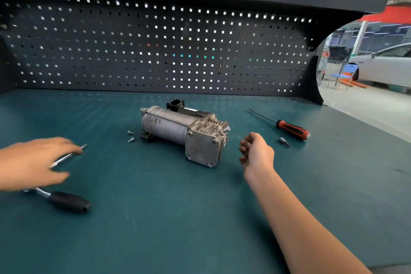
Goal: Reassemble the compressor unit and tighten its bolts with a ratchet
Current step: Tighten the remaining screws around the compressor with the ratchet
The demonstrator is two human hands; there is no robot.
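Compressor (pixel 184 133) lies mid-bench (pixel 178 218). Right hand (pixel 255 151) is loosely curled and empty beside it. Left hand (pixel 33 160) is blurred over extension bar (pixel 69 155); grip cannot be told. Risk: a careless sweep could scatter the loose bolts (pixel 130 139).

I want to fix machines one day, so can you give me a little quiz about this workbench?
1. True or false: the screwdriver lies to the right of the compressor.
2. How many loose bolts lie on the green mat by the compressor's left end?
3. What does the right hand hold? A: a hammer. B: a bolt. C: nothing.
Key: 1 true. 2 two. 3 C, its fingers are loosely curled round nothing.
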